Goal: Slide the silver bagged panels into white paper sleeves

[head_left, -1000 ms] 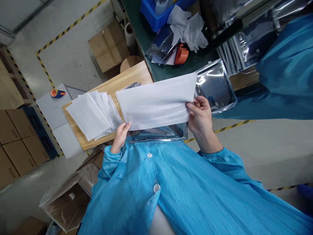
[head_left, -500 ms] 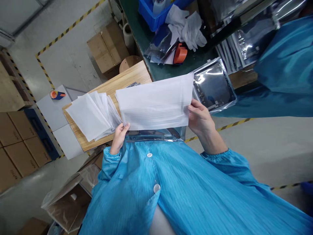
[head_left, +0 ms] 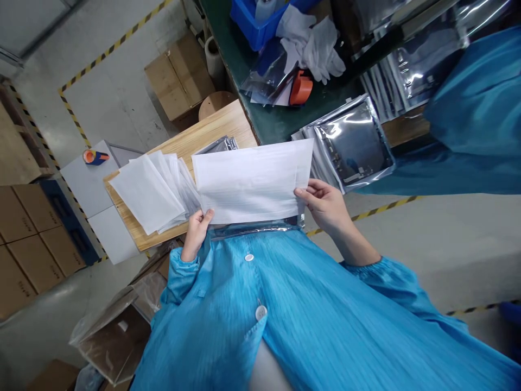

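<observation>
A white, sheet-like foam pouch point(head_left: 252, 182) is stretched between my two hands in front of my chest. My left hand point(head_left: 197, 231) pinches its lower left corner, thumb on top. At its right edge my right hand point(head_left: 323, 202) grips it between thumb and fingers. A shiny, see-through plastic bag point(head_left: 256, 229) shows under the pouch's near edge, against my blue coat; whether my fingers hold it too I cannot tell. Left of the pouch, a fanned pile of white pouches point(head_left: 148, 193) lies on the wooden board point(head_left: 179, 140). Dark shiny bags point(head_left: 222, 144) peek out behind the pouch.
To the right, bagged flat panels point(head_left: 354, 144) are stacked at the edge of the green table point(head_left: 268, 122). White gloves point(head_left: 313, 43), an orange tape dispenser point(head_left: 301, 88) and a blue bin point(head_left: 256, 32) sit behind. A person's blue sleeve point(head_left: 476, 103) is at the right. Cartons point(head_left: 181, 79) stand on the floor.
The pouch's right end has come down and to the left with my right hand, uncovering more of the stacked panels. My left hand has barely moved and keeps its hold.
</observation>
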`<state>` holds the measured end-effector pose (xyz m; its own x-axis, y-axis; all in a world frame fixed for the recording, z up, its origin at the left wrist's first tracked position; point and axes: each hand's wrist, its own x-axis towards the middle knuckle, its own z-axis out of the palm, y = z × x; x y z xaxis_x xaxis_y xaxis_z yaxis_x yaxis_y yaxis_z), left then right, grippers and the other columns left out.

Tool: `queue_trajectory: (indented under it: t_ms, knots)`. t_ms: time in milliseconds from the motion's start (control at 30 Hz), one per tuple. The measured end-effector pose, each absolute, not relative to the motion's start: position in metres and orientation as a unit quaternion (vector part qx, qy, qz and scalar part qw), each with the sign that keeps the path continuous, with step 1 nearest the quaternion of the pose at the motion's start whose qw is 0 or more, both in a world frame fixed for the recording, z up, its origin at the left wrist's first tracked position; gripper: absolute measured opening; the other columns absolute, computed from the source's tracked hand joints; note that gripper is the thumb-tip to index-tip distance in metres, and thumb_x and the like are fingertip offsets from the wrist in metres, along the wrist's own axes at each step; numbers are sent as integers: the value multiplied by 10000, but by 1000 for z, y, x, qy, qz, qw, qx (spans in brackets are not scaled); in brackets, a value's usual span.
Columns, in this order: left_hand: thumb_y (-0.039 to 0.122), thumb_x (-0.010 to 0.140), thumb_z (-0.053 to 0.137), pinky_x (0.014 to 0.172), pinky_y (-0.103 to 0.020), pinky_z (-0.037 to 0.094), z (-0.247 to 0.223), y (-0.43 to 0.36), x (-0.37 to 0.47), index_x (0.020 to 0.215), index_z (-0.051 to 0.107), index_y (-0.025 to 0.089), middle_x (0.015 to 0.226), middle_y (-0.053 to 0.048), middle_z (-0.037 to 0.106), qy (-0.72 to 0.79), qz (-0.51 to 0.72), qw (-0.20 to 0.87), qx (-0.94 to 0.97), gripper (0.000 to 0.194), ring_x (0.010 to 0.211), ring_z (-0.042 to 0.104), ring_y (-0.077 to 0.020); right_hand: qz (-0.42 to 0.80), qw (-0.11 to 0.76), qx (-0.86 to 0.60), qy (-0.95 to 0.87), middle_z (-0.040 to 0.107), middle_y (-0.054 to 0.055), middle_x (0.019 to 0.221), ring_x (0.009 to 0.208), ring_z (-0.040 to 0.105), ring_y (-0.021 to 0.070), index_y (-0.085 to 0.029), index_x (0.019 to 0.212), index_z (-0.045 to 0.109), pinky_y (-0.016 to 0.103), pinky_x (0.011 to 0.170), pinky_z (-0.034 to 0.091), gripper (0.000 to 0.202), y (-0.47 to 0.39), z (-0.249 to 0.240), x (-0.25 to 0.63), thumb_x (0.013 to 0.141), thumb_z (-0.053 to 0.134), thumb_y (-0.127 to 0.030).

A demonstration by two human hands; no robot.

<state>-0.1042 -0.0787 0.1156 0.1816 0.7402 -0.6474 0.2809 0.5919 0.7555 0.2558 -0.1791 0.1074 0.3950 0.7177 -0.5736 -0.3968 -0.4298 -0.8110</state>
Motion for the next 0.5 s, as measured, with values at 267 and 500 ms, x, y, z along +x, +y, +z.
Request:
queue_trajectory:
  t_ms: [267, 500]
  knots:
    - [900, 739, 844, 759, -403, 539, 120, -134, -115, 792, 820, 229, 848, -85, 790, 626, 84, 656, 414, 673, 820, 706, -282, 549, 456, -688, -134, 873, 31, 947, 888, 839, 254, -283, 1005, 825, 350, 798, 717, 599, -202, 109, 257, 629, 1075, -676]
    - [769, 750, 935, 845, -385, 598, 137, -167, -126, 1020, 860, 192, 1010, -91, 848, 631, 103, 673, 373, 641, 902, 759, -268, 629, 396, -657, -128, 862, 21, 968, 814, 819, 256, -334, 1140, 770, 397, 762, 714, 607, -230, 118, 248, 675, 1063, -593]
